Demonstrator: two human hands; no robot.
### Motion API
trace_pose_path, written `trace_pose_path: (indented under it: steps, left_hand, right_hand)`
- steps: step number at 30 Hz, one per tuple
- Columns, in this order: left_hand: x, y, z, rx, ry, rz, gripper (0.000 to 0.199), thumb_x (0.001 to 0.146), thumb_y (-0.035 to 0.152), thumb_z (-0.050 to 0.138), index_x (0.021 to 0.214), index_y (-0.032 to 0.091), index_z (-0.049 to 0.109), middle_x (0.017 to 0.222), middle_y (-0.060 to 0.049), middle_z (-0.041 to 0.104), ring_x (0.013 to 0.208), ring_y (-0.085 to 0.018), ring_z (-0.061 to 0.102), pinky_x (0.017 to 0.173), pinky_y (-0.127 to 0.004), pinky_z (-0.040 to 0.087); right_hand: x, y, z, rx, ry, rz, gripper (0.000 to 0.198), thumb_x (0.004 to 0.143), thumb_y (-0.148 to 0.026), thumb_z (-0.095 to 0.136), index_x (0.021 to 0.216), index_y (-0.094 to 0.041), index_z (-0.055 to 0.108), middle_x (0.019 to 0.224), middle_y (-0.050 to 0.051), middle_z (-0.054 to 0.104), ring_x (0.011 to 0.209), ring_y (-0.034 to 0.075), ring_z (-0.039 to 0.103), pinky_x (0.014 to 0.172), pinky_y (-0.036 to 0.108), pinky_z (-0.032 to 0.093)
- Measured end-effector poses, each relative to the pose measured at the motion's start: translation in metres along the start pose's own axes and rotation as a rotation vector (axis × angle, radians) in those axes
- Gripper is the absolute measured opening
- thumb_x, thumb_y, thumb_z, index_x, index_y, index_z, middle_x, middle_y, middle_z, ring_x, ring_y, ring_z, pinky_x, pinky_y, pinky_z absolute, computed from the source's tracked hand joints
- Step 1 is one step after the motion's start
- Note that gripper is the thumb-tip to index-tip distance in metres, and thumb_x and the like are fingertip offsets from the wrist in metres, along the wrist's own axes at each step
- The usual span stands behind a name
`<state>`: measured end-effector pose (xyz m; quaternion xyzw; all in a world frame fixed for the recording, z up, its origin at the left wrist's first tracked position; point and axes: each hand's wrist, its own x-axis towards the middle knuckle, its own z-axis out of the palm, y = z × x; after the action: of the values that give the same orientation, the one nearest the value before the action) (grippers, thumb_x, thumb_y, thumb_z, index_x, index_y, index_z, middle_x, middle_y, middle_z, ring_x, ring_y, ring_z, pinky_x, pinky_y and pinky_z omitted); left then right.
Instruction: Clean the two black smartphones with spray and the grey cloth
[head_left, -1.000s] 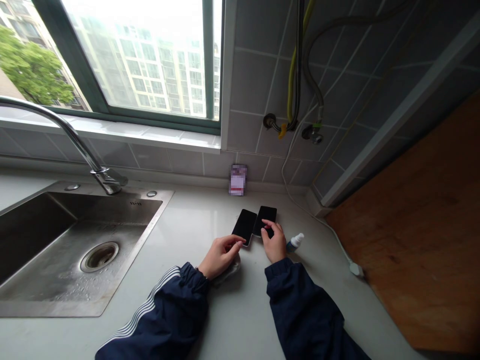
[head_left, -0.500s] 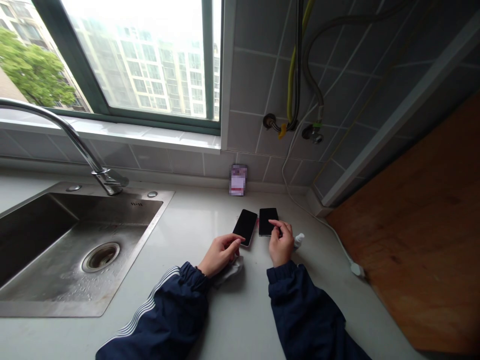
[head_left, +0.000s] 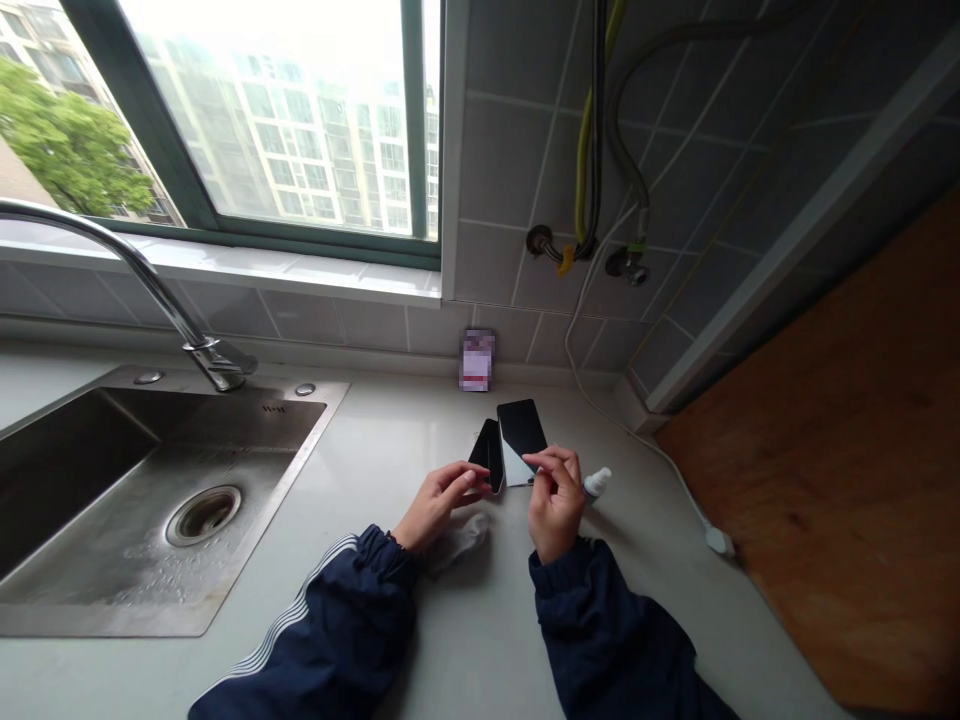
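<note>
A black phone [head_left: 484, 445] lies on the counter, its right side overlapped by a glossy black phone-shaped panel [head_left: 521, 428] with a pale reflection across its lower left. My left hand [head_left: 439, 502] is closed, thumb and fingertips at the phone's lower end. With thumb and index finger together, my right hand [head_left: 556, 500] grips the panel's lower right corner and tilts it. A crumpled grey cloth [head_left: 466, 540] rests beneath my left hand. Just right of my right hand is a small spray bottle [head_left: 598, 484], partly hidden.
Another phone [head_left: 476, 362] with a lit, blurred screen leans on the back wall. To the left are a steel sink [head_left: 315, 440] and a curved faucet [head_left: 150, 270]. A white cable [head_left: 600, 405] runs along the right to a plug [head_left: 718, 541], near a wooden panel [head_left: 840, 480].
My right hand has shifted the black panel left and tilted it, so it now overlaps the phone and catches a pale reflection. My left hand has barely moved.
</note>
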<state>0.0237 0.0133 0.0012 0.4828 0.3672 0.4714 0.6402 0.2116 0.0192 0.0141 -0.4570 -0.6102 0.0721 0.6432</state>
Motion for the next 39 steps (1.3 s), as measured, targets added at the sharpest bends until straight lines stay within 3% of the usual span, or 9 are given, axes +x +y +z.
trace_pose_path:
  steps: [7, 12, 17, 20, 22, 27, 30, 35, 39]
  left_hand:
    - [0.005, -0.006, 0.0, -0.445, -0.024, -0.029, 0.071, 0.095, 0.071, 0.042, 0.138, 0.018, 0.06, 0.133, -0.017, 0.067, 0.125, -0.035, 0.06, 0.105, -0.05, 0.047]
    - [0.005, -0.008, 0.006, -0.626, -0.034, -0.058, 0.08, 0.097, 0.073, 0.029, 0.131, 0.009, 0.065, 0.13, -0.019, 0.068, 0.125, -0.033, 0.061, 0.11, -0.045, 0.045]
    - [0.001, -0.005, 0.006, -0.659, -0.053, -0.237, 0.092, 0.093, 0.079, 0.027, 0.124, 0.003, 0.069, 0.109, -0.022, 0.073, 0.103, -0.032, 0.07, 0.085, -0.039, 0.057]
    - [0.001, -0.003, 0.004, -0.683, 0.006, -0.266, 0.091, 0.092, 0.079, 0.03, 0.12, 0.003, 0.07, 0.099, -0.019, 0.074, 0.083, -0.027, 0.071, 0.068, -0.035, 0.057]
    - [0.002, -0.002, 0.003, -0.704, 0.011, -0.254, 0.091, 0.092, 0.079, 0.029, 0.119, 0.003, 0.07, 0.095, -0.018, 0.074, 0.076, -0.025, 0.07, 0.065, -0.035, 0.057]
    - [0.005, -0.004, -0.002, -0.721, 0.04, -0.207, 0.089, 0.095, 0.076, 0.029, 0.118, 0.001, 0.07, 0.093, -0.019, 0.076, 0.084, -0.027, 0.071, 0.084, -0.04, 0.057]
    - [0.006, -0.007, -0.003, -0.728, 0.025, -0.224, 0.087, 0.095, 0.075, 0.031, 0.12, 0.001, 0.07, 0.093, -0.019, 0.076, 0.081, -0.026, 0.071, 0.083, -0.039, 0.057]
    - [0.006, -0.008, -0.003, -0.75, 0.007, -0.244, 0.086, 0.095, 0.075, 0.032, 0.12, 0.003, 0.07, 0.09, -0.017, 0.076, 0.08, -0.027, 0.072, 0.081, -0.04, 0.057]
    - [0.006, -0.01, -0.005, -0.719, -0.022, -0.243, 0.088, 0.094, 0.076, 0.031, 0.121, 0.001, 0.069, 0.089, -0.019, 0.076, 0.081, -0.027, 0.073, 0.082, -0.038, 0.056]
  right_hand:
    - [-0.029, -0.03, 0.012, 0.238, -0.2, 0.092, 0.031, 0.093, -0.009, 0.047, 0.092, -0.024, 0.073, 0.101, 0.005, 0.06, 0.095, 0.019, 0.063, 0.082, 0.031, 0.051]
    - [-0.043, -0.033, 0.023, 0.332, -0.301, 0.201, 0.026, 0.096, -0.016, 0.049, 0.091, -0.024, 0.073, 0.095, 0.005, 0.063, 0.1, 0.021, 0.064, 0.087, 0.033, 0.053]
    - [-0.05, -0.033, 0.025, 0.45, -0.482, 0.286, 0.023, 0.098, -0.024, 0.053, 0.088, -0.024, 0.074, 0.097, 0.007, 0.063, 0.082, 0.019, 0.063, 0.057, 0.025, 0.054]
    - [-0.049, -0.032, 0.022, 0.487, -0.55, 0.312, 0.021, 0.098, -0.025, 0.055, 0.091, -0.024, 0.074, 0.104, 0.007, 0.063, 0.071, 0.015, 0.063, 0.055, 0.025, 0.056]
    - [-0.045, -0.03, 0.019, 0.491, -0.581, 0.309, 0.019, 0.097, -0.024, 0.056, 0.093, -0.024, 0.074, 0.109, 0.007, 0.065, 0.06, 0.012, 0.062, 0.053, 0.026, 0.056]
    - [-0.036, -0.015, 0.016, 0.442, -0.532, 0.327, 0.017, 0.095, -0.025, 0.058, 0.092, -0.023, 0.075, 0.1, 0.005, 0.07, 0.044, 0.008, 0.058, 0.042, 0.024, 0.048]
    - [-0.035, -0.008, 0.017, 0.428, -0.492, 0.362, 0.019, 0.095, -0.03, 0.059, 0.089, -0.021, 0.074, 0.089, 0.003, 0.07, 0.042, 0.008, 0.056, 0.041, 0.023, 0.047]
    - [-0.032, -0.004, 0.018, 0.409, -0.336, 0.475, 0.033, 0.1, -0.045, 0.053, 0.115, -0.019, 0.066, 0.065, -0.002, 0.064, 0.037, 0.008, 0.049, 0.037, 0.02, 0.041]
    - [-0.026, 0.0, 0.019, 0.42, -0.283, 0.602, 0.044, 0.095, -0.056, 0.061, 0.114, -0.017, 0.067, 0.055, -0.004, 0.062, 0.036, 0.009, 0.049, 0.035, 0.019, 0.04]
